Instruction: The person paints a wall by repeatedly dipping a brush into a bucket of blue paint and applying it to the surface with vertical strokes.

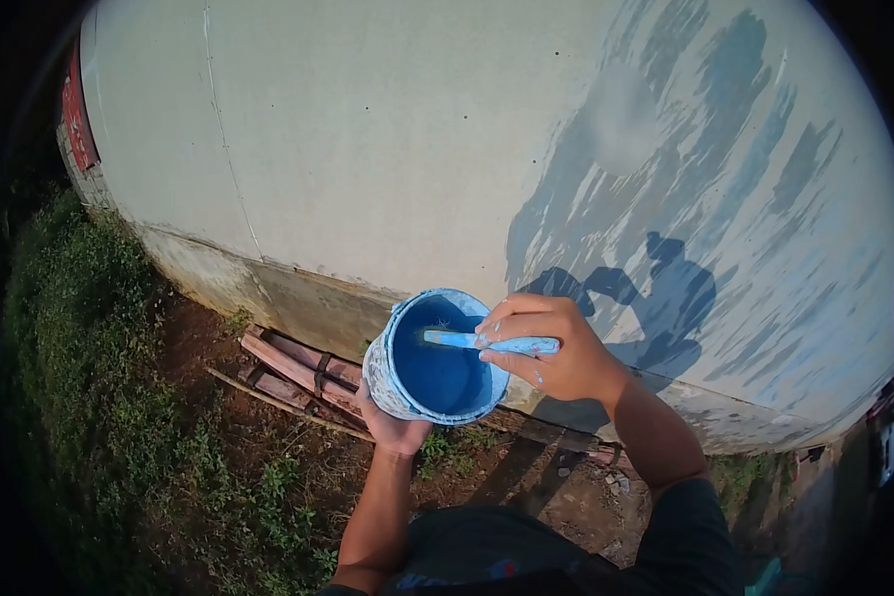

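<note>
My left hand (395, 425) supports a paint-splattered white bucket (380, 375) from its lower left side, with the fingers partly hidden behind it. The bucket tilts toward me, and blue paint (445, 385) shows inside. My right hand (566, 348), flecked with blue paint, pinches the handle of a paintbrush (455, 340) over the bucket's opening. The handle is coated in light blue, and I cannot clearly make out the bristles. Beyond both hands rises a pale wall (358, 149), with wet-looking grey-blue brush strokes (735, 70) on its right side.
Pinkish wooden beams (298, 370) and a thin pole (278, 402) lie at the wall's foot. Green weeds (89, 348) grow on the left. Bare soil with small stones (616, 484) lies at lower right. Shadows (666, 293) fall on the wall.
</note>
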Demonstrator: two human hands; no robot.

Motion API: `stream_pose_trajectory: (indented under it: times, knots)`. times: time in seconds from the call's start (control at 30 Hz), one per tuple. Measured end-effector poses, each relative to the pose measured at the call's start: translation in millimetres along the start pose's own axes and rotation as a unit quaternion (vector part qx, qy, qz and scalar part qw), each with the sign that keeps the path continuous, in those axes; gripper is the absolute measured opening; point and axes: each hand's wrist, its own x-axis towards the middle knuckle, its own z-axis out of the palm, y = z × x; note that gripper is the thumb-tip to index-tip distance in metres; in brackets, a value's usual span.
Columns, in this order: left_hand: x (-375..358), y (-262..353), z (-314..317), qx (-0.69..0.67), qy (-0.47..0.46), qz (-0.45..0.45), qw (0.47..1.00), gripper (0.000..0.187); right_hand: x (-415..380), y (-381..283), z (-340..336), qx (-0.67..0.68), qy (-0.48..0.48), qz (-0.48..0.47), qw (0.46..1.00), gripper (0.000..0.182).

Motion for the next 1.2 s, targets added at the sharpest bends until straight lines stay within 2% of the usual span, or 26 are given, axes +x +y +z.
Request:
stream_pose_trajectory:
  times: [0.07,0.1,0.17,0.2,0.27,0.3,0.37,0.4,0.47,0.5,0.57,0.6,0.63,0.67,0.7,0.77,0.83,0.87,0.97,1.0,1.1,1.2]
  knots:
    - [0.4,0.1,0.8,-0.015,0.001,-0.025,1.0,0.08,-5.1,-9.4,-1.1,-0.07,-0.05,0.007,0.996,0.017]
    - [-0.5,0.2,3.3,-0.032,0.015,-0.036,0.999,0.08,-7.7,-10.1,0.4,-0.079,-0.043,0.011,0.996,0.017]
    - [0.0,-0.1,6.2,-0.051,0.024,-0.052,0.997,0.08,-10.8,-8.5,5.6,-0.001,0.077,-0.049,0.996,0.017]
    - [1.2,-1.3,6.5,-0.054,0.024,-0.064,0.996,0.081,-12.1,-13.3,-0.1,-0.006,0.08,-0.048,0.996,0.017]
    - [4.4,-2.4,5.3,-0.055,0.029,-0.088,0.994,0.083,-15.0,-26.1,-12.3,-0.114,-0.042,0.051,0.991,0.019]
    - [5.1,-3.3,6.8,-0.054,0.026,-0.094,0.994,0.083,-17.0,-24.5,-12.4,-0.118,-0.037,0.052,0.991,0.019]
    - [8.0,-6.3,11.2,-0.075,0.058,-0.112,0.989,0.084,-19.8,-19.2,-13.2,-0.054,0.057,-0.014,0.997,0.021]
    - [10.9,-7.7,16.0,-0.075,0.054,-0.114,0.989,0.084,-18.2,-24.3,-18.7,-0.058,0.058,-0.015,0.996,0.021]
    - [13.9,-3.4,23.6,-0.049,0.031,-0.146,0.988,0.086,-14.4,-42.5,-25.0,-0.143,-0.059,0.044,0.987,0.022]
    - [13.6,-0.9,23.7,-0.049,0.024,-0.15,0.987,0.086,-14.7,-43.0,-21.8,-0.15,-0.054,0.044,0.986,0.022]
    - [16.6,0.2,24.2,-0.028,-0.04,-0.171,0.984,0.086,-12.8,-42.4,-20.4,-0.132,0.042,-0.025,0.99,0.022]
    - [18.9,1.5,32.1,-0.043,-0.075,-0.188,0.978,0.087,-9.2,-51.2,-25.4,-0.148,0.048,-0.029,0.987,0.022]
    - [19.4,1.1,46.8,-0.045,-0.091,-0.198,0.975,0.087,-6.5,-64.0,-31.6,-0.182,0.009,0.013,0.983,0.023]
    - [18.5,0.7,61.5,-0.035,-0.063,-0.209,0.975,0.087,-4.6,-73.5,-37.9,-0.211,-0.03,0.059,0.975,0.023]
    - [18.5,-0.2,72.4,-0.023,-0.034,-0.217,0.975,0.087,-2.5,-80.9,-42.7,-0.223,-0.023,0.059,0.973,0.023]
    - [27.4,-4.5,85.4,-0.017,-0.065,-0.23,0.971,0.088,7.1,-92.7,-53.2,-0.281,0.014,-0.013,0.959,0.023]
    - [31.3,-7.4,103.1,-0.068,-0.092,-0.265,0.958,0.089,13.4,-104.7,-71.1,-0.291,-0.01,-0.03,0.956,0.023]
    - [32.4,-9.4,113.6,-0.063,-0.075,-0.273,0.957,0.089,16.3,-112.1,-80.4,-0.295,-0.038,-0.042,0.954,0.023]
    - [33.7,-8.5,140.8,-0.036,-0.088,-0.29,0.952,0.089,30.9,-142.6,-93.5,-0.363,0.008,-0.086,0.928,0.025]
    - [33.4,-8.0,148.0,-0.042,-0.102,-0.3,0.947,0.091,35.3,-151.2,-103.1,-0.346,-0.024,-0.046,0.937,0.023]
    - [39.2,-14.5,155.2,-0.083,-0.136,-0.337,0.928,0.094,43.7,-169.0,-109.4,-0.36,0.026,-0.035,0.932,0.021]
    - [47.4,-22.3,174.3,-0.099,-0.145,-0.358,0.917,0.093,47.8,-178.0,-121.8,-0.384,0.015,-0.047,0.922,0.018]
